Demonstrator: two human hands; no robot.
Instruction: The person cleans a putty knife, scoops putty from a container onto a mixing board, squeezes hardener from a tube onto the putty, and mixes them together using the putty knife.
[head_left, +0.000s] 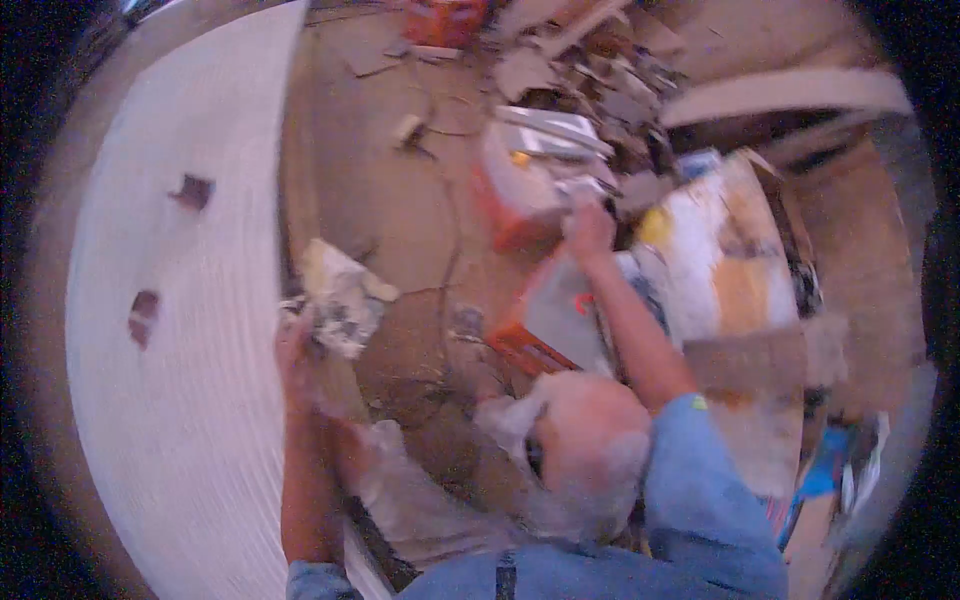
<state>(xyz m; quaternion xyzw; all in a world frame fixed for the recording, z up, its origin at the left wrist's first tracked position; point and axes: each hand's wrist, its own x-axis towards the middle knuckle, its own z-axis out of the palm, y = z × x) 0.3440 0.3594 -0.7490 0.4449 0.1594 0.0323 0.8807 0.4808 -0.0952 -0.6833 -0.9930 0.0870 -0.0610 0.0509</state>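
My left hand (292, 345) is closed at the right edge of a long white panel (190, 400), its fingers blurred. A flat piece smeared with white and dark patches (345, 298) lies right beside these fingers; whether they grip it I cannot tell. Stretched forward, my right hand (590, 228) closes on a small whitish item (582, 190) over a red and white box (505, 190). Motion smear hides what that item is. A second box, grey and orange (560, 315), stands nearer, beside my right forearm.
Fine ridges and two dark cutouts (192, 192) mark the panel. Broken scraps (610, 90) are heaped beyond the boxes. A stained white sheet (720, 260) and brown cardboard (770, 355) lie to the right. Thin cable (460, 200) crosses the brown floor (385, 190).
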